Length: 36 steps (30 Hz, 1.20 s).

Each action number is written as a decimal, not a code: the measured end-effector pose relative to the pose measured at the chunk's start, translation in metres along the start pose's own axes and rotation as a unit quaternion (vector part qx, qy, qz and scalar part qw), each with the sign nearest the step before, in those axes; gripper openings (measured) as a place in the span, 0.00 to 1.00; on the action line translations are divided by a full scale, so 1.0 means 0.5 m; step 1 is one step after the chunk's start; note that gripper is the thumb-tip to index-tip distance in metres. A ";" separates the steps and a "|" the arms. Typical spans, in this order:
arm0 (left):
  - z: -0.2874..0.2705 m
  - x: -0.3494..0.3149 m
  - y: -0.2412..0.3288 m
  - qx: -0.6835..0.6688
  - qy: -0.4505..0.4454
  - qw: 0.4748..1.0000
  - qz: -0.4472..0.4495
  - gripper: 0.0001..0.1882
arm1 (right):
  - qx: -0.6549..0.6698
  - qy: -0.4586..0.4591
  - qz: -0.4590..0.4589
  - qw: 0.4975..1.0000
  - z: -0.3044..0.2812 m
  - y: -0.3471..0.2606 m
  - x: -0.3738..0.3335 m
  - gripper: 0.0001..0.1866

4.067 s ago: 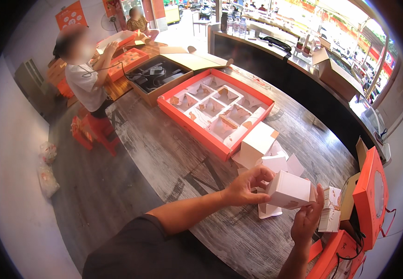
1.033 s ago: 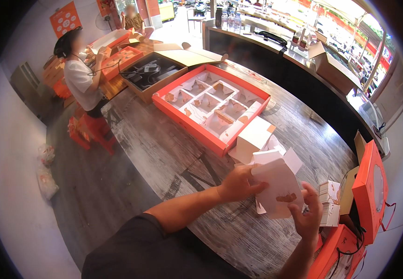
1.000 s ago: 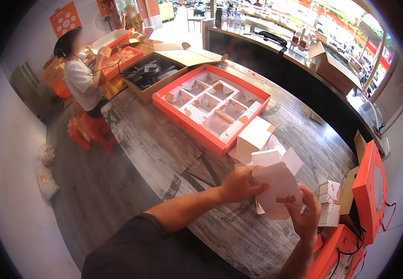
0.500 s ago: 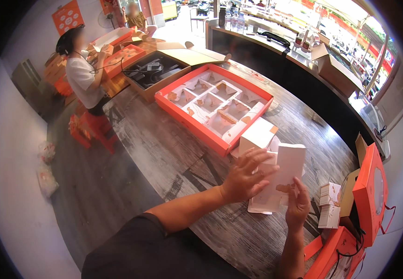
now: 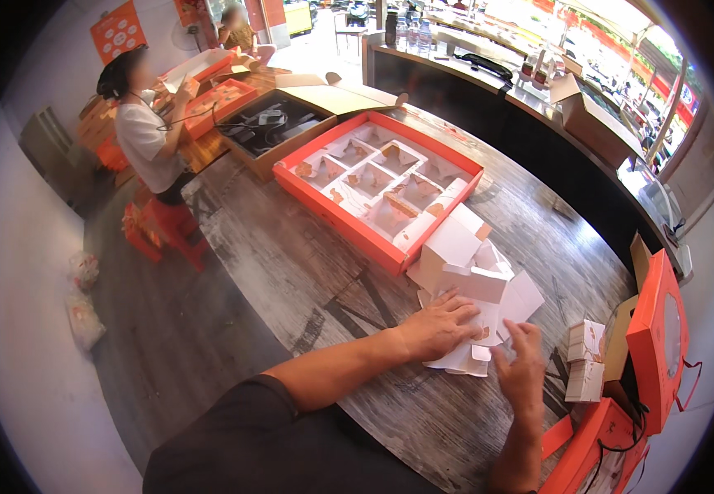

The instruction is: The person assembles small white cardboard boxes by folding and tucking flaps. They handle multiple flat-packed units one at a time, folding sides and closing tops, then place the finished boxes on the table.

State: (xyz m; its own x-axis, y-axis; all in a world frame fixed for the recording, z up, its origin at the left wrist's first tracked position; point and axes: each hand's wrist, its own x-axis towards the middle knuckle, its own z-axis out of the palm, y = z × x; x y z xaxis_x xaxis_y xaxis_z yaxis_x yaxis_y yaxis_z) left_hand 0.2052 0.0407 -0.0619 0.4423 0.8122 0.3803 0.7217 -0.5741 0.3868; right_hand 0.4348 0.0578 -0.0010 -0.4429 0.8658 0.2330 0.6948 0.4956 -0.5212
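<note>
Through the head view I read both bare hands over the wood-grain table.

Left hand: the palm faces down and the fingers are extended, laid flat on a white carton. They are not clenched; the contact is from above. The carton lies folded flat, directly under and just beyond these fingertips, on a pile of loose white cartons whose flaps spread out past the fingers on several sides.

Right hand: the fingers are half curled, with thumb and index finger apart at the carton's near right edge. The fingers partly hide this edge, so I cannot tell whether they grip it or merely stand beside it.

Surroundings, referenced to the fingers: a white box stands just beyond the left fingertips. Farther out, ahead and to the left, I note a red tray divided into white compartments. To the right of the right fingers, two small boxes sit one against the other; past them, a red window box stands tilted. Well apart, far ahead and left of the left fingers, a co-worker in a white top stands beside open red boxes.
</note>
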 end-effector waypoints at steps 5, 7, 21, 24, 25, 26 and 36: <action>0.009 -0.003 -0.001 -0.028 -0.018 0.999 -0.014 0.19 | -0.115 0.138 -0.028 0.983 -0.117 0.087 0.005 0.33; -0.014 0.005 0.003 -0.031 -0.062 0.997 -0.015 0.19 | -0.171 0.179 0.023 0.969 -0.165 0.115 -0.003 0.35; -0.015 0.004 -0.012 0.053 -0.033 0.998 -0.025 0.38 | -0.241 0.040 0.190 0.951 -0.139 0.257 -0.024 0.48; -0.018 0.005 -0.006 0.049 -0.054 0.997 -0.005 0.38 | -0.248 0.076 0.190 0.947 -0.136 0.260 -0.026 0.47; -0.018 0.006 -0.003 0.047 -0.063 0.997 0.001 0.38 | -0.251 0.082 0.194 0.945 -0.138 0.269 -0.026 0.47; -0.017 0.006 -0.001 0.045 -0.072 0.996 0.007 0.38 | -0.254 0.089 0.198 0.942 -0.140 0.278 -0.027 0.47; -0.017 0.001 0.009 -0.006 -0.166 0.986 -0.023 0.40 | -0.259 0.086 0.262 0.926 -0.145 0.292 -0.022 0.52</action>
State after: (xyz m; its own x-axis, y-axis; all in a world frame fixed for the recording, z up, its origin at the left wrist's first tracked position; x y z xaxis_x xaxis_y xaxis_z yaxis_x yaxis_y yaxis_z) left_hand 0.2043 0.0378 -0.0527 0.5603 0.8255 0.0675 0.7394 -0.5352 0.4084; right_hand 0.5820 0.1258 -0.0201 0.0966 0.9730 0.2095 0.9869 -0.0663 -0.1468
